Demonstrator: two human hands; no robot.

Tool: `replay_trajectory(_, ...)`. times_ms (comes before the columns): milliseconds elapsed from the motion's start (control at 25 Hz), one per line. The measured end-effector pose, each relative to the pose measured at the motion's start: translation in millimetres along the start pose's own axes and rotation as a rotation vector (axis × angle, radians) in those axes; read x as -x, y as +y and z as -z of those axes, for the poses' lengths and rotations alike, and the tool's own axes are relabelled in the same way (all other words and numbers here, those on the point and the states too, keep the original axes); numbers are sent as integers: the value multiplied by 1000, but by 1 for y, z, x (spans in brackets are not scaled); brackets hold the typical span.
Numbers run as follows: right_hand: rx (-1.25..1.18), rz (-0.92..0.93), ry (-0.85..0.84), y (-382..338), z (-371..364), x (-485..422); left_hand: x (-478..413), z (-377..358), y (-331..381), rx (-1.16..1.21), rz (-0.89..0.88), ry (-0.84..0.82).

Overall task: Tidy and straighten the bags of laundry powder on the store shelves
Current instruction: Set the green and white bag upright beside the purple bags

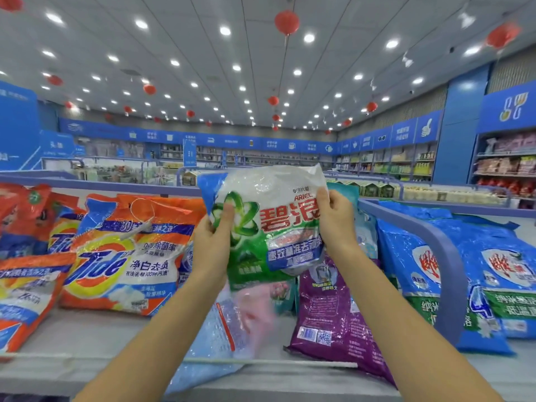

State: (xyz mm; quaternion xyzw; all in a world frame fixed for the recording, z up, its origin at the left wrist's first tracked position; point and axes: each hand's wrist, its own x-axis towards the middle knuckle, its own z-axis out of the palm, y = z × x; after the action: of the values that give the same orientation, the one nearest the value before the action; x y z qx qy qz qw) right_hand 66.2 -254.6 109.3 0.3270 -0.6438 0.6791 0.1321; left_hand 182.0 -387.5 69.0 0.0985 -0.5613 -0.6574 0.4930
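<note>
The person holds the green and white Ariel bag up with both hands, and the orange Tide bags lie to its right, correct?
Not quite. The head view shows the left hand and right hand holding the green and white Ariel bag, but the orange Tide bags lie to its left, not its right.

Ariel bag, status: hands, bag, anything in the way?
Ariel bag gripped at its sides by left hand and right hand. Held upright above the shelf. Underneath, purple bag and pale blue bag lie askew.
</note>
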Motion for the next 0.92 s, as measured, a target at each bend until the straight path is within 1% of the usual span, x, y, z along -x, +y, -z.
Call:
replay_trajectory(80, -8, -7, 10, 6, -3, 8, -10, -3, 17, -136, -108, 8)
replay_trajectory(160, -90, -18, 31, 5, -6, 10, -17, -3, 29, -298, -207, 12)
replay_trajectory(280, -124, -16, -25, 16, -12, 14, -17, 10, 29, -455, -276, 13)
replay_trajectory(360, -76, -21, -69, 35, -19, 23, -15, 27, 16, -527, -280, 19)
replay_trajectory(440, -3, -13, -109, 50, -26, 32, -14, 45, 1, -539, -239, 43)
replay_trajectory(480, -7, -11, -129, 52, -30, 34, -13, 53, -4, -519, -209, 63)
replay_trajectory(520, -34, -31, -149, 48, -33, 34, -12, 59, -8, -495, -186, 87)
replay_trajectory(600, -133, -134, -201, 34, -40, 30, -10, 67, -8, -470, -161, 153)
replay_trajectory(640, -187, -179, -238, 28, -42, 27, -9, 71, -6, -478, -174, 182)
replay_trajectory(720, -191, -148, -270, 17, -47, 19, -10, 78, 0, -501, -224, 214)
replay_trajectory(800, -164, -92, -219, 11, -55, 13, -14, 85, 2, -511, -251, 232)
replay_trajectory(840, -174, -109, -183, 11, -63, 13, -15, 87, 3, -507, -242, 238)
replay_trajectory(920, -237, -233, -110, 11, -77, 16, -14, 90, 2, -483, -212, 247)
